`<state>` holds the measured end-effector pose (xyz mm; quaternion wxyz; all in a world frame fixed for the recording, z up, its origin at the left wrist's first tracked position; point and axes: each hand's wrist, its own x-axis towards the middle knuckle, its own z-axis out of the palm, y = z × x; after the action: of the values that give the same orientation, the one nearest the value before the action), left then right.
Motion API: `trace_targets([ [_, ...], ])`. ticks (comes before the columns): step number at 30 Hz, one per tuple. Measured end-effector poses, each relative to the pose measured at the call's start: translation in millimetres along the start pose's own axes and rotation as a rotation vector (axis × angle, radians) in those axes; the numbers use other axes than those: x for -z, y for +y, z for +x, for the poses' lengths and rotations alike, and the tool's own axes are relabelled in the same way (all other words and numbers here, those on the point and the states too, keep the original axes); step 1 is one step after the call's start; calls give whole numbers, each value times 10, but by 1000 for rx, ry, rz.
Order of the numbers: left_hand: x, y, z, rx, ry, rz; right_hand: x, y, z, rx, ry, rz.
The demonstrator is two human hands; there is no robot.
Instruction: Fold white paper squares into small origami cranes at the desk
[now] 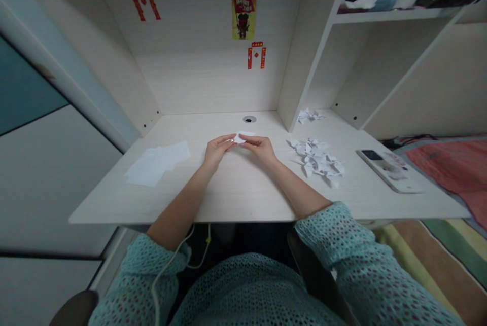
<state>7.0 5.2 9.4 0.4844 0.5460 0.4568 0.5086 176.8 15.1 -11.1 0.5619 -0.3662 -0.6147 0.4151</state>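
1. Pale desk [247,189] beneath; over its middle, left hand [217,150] and right hand [262,148] face each other, fingers drawn almost together, pinching one small paper [238,139] from both sides.
2. It should handle as light, thin and quick to crease or tear; opposite edges look the best hold, with slight pressure.
3. It lies between the two sets of fingertips, partly hidden by them; its exact folds are too small to tell.
4. Outward: left, flat sheets [155,164]; right, creased scraps [318,158], then phone [391,171].
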Motion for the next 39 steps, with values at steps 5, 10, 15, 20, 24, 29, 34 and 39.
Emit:
trace_targets([
  [5,-16,-18,17,44,85,-26,-9,-12,-7,-15,33,14],
  [10,40,-45,50,53,169,-35,21,8,25,-26,82,41],
  [15,154,-82,91,-10,290,-28,104,31,68,-24,217,114],
  [20,1,-41,6,-246,-3,79,47,2,36,-38,103,145],
  [24,-89,54,-76,-412,-108,145,14,-59,2,-31,15,131],
  [29,-45,105,-96,-436,-25,283,19,-89,-13,-13,-39,120],
  [34,-30,97,-105,-403,39,254,27,-88,-13,-16,-44,108],
  [39,-26,123,-117,-387,66,265,53,-146,-16,-28,-62,97],
])
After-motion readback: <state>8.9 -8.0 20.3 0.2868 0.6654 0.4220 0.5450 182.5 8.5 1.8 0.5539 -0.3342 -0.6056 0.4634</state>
